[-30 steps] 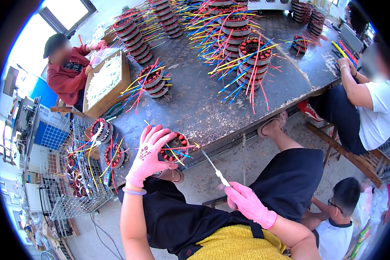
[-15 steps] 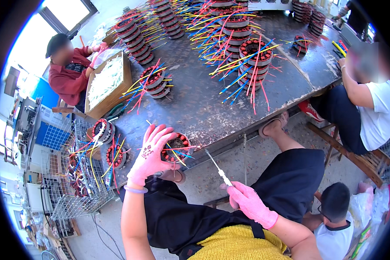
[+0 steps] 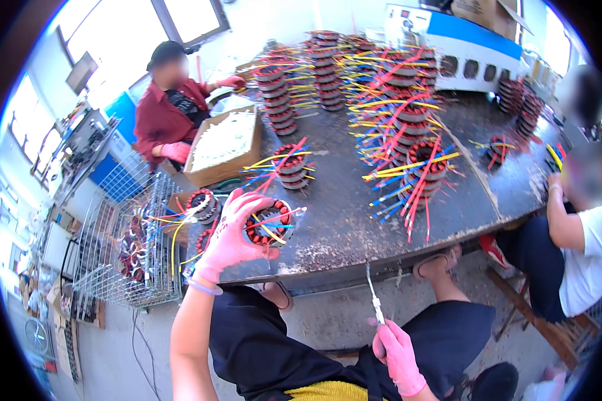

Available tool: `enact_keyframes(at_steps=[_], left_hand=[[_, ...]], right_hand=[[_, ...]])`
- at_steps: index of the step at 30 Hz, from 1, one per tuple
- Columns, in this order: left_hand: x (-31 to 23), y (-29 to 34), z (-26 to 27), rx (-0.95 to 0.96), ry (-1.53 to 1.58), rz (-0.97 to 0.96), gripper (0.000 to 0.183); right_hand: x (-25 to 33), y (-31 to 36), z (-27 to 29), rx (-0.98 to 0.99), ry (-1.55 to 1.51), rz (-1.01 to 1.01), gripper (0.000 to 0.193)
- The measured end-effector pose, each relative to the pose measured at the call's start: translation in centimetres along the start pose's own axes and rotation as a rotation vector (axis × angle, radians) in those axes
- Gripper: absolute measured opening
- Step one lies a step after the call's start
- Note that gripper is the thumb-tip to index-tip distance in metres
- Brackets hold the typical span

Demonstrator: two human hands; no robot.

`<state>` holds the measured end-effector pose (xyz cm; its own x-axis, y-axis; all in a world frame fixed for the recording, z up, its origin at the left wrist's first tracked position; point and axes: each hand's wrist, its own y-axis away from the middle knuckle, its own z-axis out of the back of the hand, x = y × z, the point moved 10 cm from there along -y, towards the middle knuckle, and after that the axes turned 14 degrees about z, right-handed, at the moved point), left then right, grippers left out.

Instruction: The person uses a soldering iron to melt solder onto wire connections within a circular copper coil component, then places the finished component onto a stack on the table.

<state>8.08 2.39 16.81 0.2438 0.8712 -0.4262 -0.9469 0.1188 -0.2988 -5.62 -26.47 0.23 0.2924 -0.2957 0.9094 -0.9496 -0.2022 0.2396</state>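
My left hand, in a pink glove, is closed round the side of a motor stator near the table's front edge. The stator is a ring with red windings, and red, blue and yellow lead wires stick out of it. My right hand, also gloved in pink, grips what looks like a soldering iron. This has a white section and a long thin metal shaft. Its tip points up near the table edge, apart from the stator. Another stator with white parts on its ring stands beyond my left hand.
Tall stacks of stators with loose wires stand on the dark metal table. A short stack is nearer. A cardboard box of white pieces sits before a person in red. A wire basket is at left; another person sits at right.
The view has tilted up and swung left. My right hand has drawn the soldering iron's tip away from the stator's lead wires. My left hand still holds the stator.
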Motion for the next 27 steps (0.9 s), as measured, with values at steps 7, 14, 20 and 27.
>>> enact_keyframes(at_steps=[7,14,20,27], left_hand=[[0.1,-0.5,0.8,0.158,0.232,0.169,0.098],[-1.6,-0.4,1.0,0.124,0.231,0.079,0.101],[-7.1,1.5,2.9,-0.234,-0.237,-0.230,0.085],[-8.1,5.0,1.7,-0.334,-0.486,-0.340,0.074]], right_hand=[[-0.9,-0.2,1.2,0.020,-0.075,0.026,0.037],[-0.5,-0.3,2.0,0.014,-0.029,0.012,0.038],[1.1,0.0,1.0,0.051,0.016,0.043,0.038],[2.1,1.2,-1.3,0.164,-0.055,-0.014,0.037]])
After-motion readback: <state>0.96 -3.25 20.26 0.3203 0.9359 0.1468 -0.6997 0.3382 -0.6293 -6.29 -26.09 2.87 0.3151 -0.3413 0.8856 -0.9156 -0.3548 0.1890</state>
